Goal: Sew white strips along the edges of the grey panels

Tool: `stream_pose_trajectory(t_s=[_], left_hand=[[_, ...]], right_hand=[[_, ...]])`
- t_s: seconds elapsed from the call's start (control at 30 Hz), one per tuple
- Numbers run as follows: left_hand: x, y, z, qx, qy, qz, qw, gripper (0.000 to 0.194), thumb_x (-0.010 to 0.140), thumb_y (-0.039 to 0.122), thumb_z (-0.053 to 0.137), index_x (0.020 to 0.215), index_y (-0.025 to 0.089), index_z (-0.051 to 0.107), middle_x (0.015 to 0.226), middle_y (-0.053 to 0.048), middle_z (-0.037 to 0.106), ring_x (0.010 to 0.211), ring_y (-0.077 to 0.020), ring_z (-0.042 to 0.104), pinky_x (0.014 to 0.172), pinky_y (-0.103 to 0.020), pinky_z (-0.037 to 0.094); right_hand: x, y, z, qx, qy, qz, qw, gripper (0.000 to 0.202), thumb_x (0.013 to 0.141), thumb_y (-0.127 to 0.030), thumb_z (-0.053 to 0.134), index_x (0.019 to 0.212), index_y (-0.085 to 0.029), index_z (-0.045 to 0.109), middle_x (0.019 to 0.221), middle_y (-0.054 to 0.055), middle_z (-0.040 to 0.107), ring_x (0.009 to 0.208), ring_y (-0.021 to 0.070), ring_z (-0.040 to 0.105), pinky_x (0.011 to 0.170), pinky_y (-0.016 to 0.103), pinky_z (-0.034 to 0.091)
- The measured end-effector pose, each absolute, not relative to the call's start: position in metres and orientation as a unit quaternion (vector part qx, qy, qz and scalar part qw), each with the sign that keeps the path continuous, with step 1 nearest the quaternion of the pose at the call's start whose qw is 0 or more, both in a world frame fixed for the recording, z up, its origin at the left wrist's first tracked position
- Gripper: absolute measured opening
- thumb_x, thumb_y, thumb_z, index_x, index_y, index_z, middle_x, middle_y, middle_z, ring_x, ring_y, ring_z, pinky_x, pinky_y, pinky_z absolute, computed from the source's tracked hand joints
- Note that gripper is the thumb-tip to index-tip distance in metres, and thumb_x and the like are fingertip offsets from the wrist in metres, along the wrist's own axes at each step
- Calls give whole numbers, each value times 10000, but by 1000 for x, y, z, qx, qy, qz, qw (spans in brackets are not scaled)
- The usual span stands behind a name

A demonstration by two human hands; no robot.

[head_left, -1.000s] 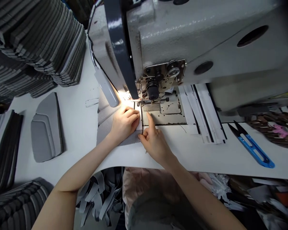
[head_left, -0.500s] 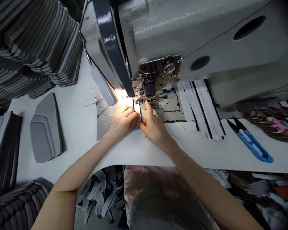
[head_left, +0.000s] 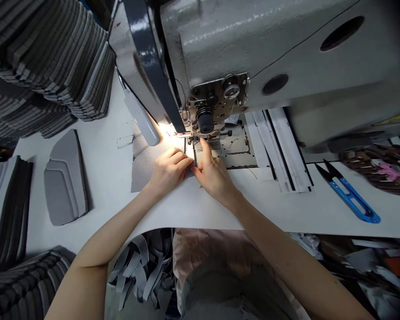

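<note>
A grey fabric piece (head_left: 146,165) lies under the lit needle area of the sewing machine (head_left: 226,49). My left hand (head_left: 170,169) rests on this fabric, its fingers bent and pinching the right edge. Just right of it, my right hand (head_left: 213,175) has its thumb at the same edge, while its index finger points up beside the presser foot (head_left: 190,139). Thumb and index finger are apart, and its other fingers are curled under. A narrow light strip runs along the fabric edge between my hands.
Blue thread snips (head_left: 353,200) and a brown holder with a pink ornament (head_left: 390,171) lie right. White strips (head_left: 280,151) sit beside the machine plate. A shaped grey panel (head_left: 66,178) and tall stacks of grey pieces (head_left: 60,53) stand left. Grey strips (head_left: 143,266) hang below the table edge.
The fabric has shifted very slightly left. Both hands hold nearly the same pose at its edge. The whole view has moved a little.
</note>
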State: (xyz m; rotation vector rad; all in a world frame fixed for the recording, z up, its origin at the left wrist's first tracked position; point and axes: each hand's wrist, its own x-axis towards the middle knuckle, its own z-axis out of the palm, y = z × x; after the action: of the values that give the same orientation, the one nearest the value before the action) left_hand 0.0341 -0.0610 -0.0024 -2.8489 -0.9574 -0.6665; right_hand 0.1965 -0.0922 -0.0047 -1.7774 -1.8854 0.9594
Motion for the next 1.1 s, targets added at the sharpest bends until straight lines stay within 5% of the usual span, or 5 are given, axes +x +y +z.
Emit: stream_pose_trajectory(t_s=[0.13, 0.27, 0.4, 0.63, 1.1], left_hand=[[34, -65, -1, -933, -307, -181, 49, 277, 970, 89, 436, 932, 178, 695, 858, -40, 703, 852, -176, 603, 710, -295, 494], [32, -68, 0, -938, -301, -164, 45, 292, 945, 60, 418, 962, 164, 690, 925, -52, 712, 914, -190, 612, 737, -305, 509], [31, -67, -4, -934, -302, -191, 25, 322, 913, 31, 412, 1051, 150, 678, 998, -66, 718, 975, -199, 615, 772, -313, 528], [33, -56, -12, -925, -319, -200, 46, 318, 927, 59, 413, 1049, 167, 687, 1020, -61, 725, 974, -185, 636, 772, -296, 522], [26, -43, -9, -919, -335, -201, 53, 248, 946, 161, 472, 1060, 188, 691, 1009, -77, 722, 954, -210, 653, 763, -319, 523]], right_hand=[[196, -94, -3, -648, -680, 293, 177, 671, 893, -131, 528, 1508, -8, 291, 799, 75, 732, 713, 223, 659, 694, 310, 446], [198, -110, -7, -628, -745, 144, 174, 200, 924, -114, 498, 1044, -140, 655, 765, 44, 705, 619, 158, 606, 542, 268, 295], [206, -126, -17, -538, -816, -11, 211, 298, 925, -60, 476, 705, -175, 641, 609, -1, 606, 504, 102, 466, 501, 280, 183], [213, -119, -14, -503, -845, -64, 172, 394, 848, 32, 459, 1006, -163, 764, 502, -4, 546, 469, 113, 442, 508, 286, 145], [207, -86, 6, -559, -825, 83, 11, 521, 932, -29, 371, 1376, -167, 605, 709, 76, 694, 631, 169, 625, 542, 312, 206]])
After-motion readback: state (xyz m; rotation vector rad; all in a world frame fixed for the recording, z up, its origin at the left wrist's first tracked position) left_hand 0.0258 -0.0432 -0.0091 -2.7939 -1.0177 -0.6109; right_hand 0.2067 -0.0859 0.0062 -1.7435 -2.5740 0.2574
